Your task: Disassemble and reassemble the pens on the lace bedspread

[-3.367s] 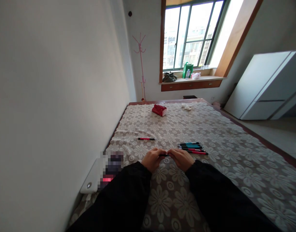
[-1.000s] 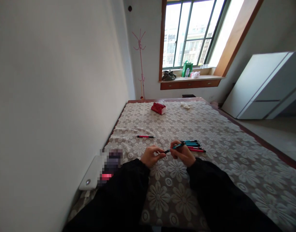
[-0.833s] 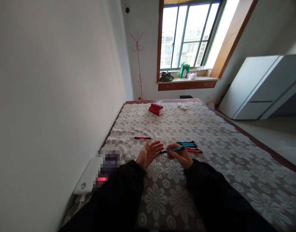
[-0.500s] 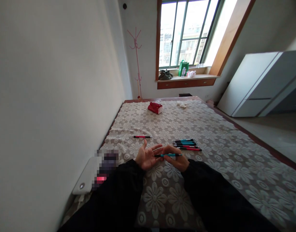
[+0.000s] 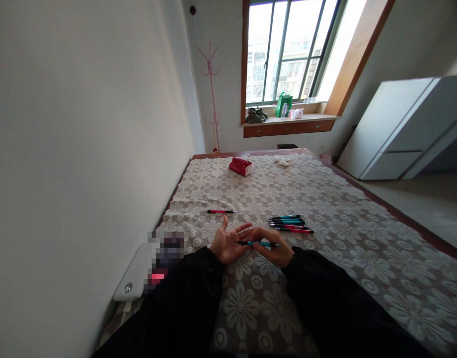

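Teal pen (image 5: 266, 244) partly behind the right hand (image 5: 276, 254), dark object (image 5: 169, 256) at left unreadable under coarse blur.

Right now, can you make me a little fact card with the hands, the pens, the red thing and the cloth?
Right hand: grips a blue-and-black pen
Left hand: open, palm up, under the pen's tip; touching or not, I can't tell
Pen group: blue and red ones, lying beyond the right hand
Lone pen: red-and-black, lying apart, farther left
Red packet: toward the far end
Cloth: flower-patterned
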{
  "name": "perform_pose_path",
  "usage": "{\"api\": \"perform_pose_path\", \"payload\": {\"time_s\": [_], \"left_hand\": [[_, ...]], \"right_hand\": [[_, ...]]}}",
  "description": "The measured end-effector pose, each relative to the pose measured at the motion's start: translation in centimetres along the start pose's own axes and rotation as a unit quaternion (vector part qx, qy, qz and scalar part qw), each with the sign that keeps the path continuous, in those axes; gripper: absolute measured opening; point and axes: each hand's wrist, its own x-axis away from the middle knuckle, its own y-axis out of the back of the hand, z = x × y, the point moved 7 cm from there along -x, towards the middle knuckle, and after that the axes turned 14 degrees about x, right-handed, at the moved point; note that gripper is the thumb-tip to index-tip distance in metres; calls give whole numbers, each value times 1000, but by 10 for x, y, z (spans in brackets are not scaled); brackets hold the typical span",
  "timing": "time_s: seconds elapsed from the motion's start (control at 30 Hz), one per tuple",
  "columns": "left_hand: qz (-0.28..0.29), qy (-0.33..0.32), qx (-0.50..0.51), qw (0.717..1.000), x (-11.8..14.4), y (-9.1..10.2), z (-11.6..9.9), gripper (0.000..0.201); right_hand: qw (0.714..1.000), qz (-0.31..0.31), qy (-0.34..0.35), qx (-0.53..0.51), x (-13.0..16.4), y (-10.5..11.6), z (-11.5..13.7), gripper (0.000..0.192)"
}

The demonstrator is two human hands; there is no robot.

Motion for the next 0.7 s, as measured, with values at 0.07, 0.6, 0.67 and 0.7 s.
{"api": "perform_pose_path", "payload": {"time_s": [0.07,0.6,0.67,0.7], "left_hand": [[4,3,-6,1000,-1,1,0,84],[-2,-1,-26,1000,-2,8,-3,83],[-1,-3,-26,1000,-2,8,-3,84],[0,-3,-25,1000,-3,8,-3,85]], "right_hand": [[1000,20,0,-2,0,-2,1,11],[999,36,-4,-19,0,-6,1,11],[999,35,-2,-16,0,-5,2,12],[999,33,-1,-11,0,-5,3,12]]}}
